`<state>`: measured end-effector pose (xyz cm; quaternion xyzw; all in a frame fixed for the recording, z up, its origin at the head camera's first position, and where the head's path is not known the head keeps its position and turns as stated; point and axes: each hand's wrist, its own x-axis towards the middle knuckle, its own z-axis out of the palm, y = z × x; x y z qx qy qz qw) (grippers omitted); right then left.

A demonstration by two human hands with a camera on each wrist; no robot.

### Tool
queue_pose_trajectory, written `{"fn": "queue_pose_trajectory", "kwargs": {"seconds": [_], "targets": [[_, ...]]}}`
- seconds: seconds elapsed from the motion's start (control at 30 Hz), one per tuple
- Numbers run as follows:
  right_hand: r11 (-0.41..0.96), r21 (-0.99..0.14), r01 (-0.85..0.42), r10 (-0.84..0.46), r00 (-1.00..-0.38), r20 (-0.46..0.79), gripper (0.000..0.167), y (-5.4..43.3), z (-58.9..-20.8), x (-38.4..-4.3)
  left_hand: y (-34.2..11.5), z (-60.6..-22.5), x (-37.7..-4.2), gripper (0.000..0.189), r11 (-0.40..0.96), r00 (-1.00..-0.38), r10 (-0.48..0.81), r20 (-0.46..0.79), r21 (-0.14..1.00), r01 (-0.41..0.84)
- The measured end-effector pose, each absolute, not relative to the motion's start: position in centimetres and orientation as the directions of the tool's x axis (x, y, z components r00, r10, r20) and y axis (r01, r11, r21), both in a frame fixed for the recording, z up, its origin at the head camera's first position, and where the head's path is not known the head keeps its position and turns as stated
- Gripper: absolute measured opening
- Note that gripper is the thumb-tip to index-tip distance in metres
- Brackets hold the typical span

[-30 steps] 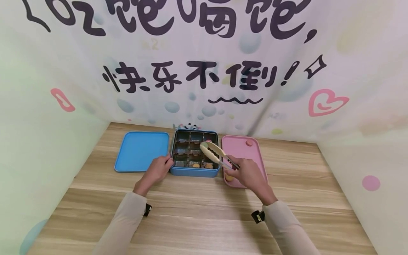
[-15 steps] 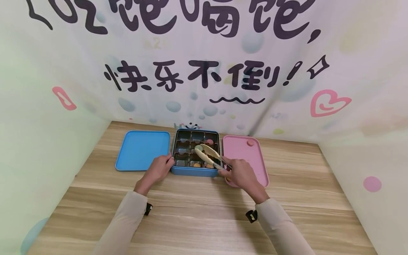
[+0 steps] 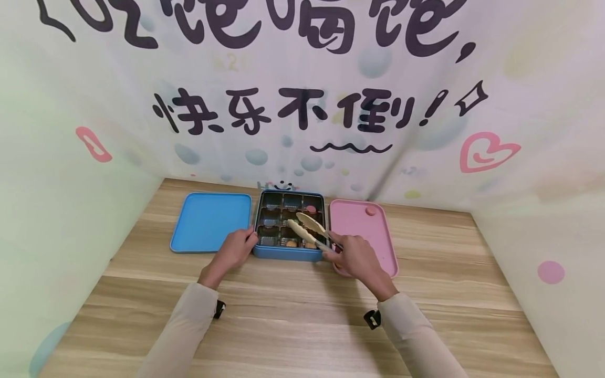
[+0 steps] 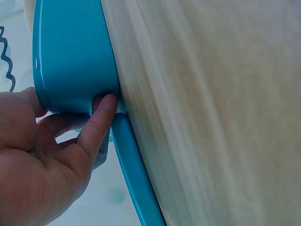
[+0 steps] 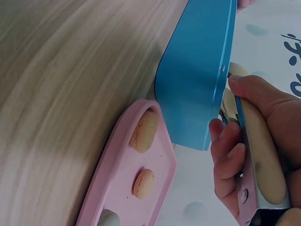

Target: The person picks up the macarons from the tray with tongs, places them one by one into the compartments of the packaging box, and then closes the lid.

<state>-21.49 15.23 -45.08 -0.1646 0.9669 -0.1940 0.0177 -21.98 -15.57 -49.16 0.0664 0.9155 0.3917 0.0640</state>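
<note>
The blue box [image 3: 288, 254] holds a clear divider tray with several compartments. My left hand [image 3: 237, 248] grips its near left corner, thumb at the rim and fingers against the side [image 4: 75, 52]. My right hand [image 3: 360, 257] holds kitchen tongs [image 3: 307, 229] by the handles. Their pale tips are spread apart over the box's middle compartment; the green macaron there is mostly hidden. A pink macaron [image 3: 310, 209] lies in the far right compartment. Orange macarons [image 3: 291, 244] sit in the near row.
Left of the box lies a blue lid [image 3: 212, 223]. On its right is a pink tray [image 3: 364, 236] with a pink macaron [image 3: 371, 210], orange macarons [image 5: 144, 183] and a grey-green one [image 5: 109, 219]. A printed wall hanging [image 3: 264, 163] rises behind.
The tongs moved left and down with the green macaron to the middle compartment, then their tips spread and let it go. My left hand stayed at the box corner.
</note>
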Motion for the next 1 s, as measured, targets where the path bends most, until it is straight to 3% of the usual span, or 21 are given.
{"fn": "queue_pose_trajectory", "kwargs": {"seconds": [0.57,1.0], "targets": [[0.849,-0.397,-0.348,-0.347,-0.935,0.077,0.061,16.5,-44.8,-21.6,-15.6,-49.2,-21.8,0.048,0.684,-0.983,0.171,-0.066,0.726,0.07],[0.855,-0.388,-0.343,-0.328,-0.939,0.106,0.061,21.7,-44.7,-21.2,-15.6,-49.2,-21.8,0.053,0.688,-0.982,0.172,-0.08,0.723,0.061]]}}
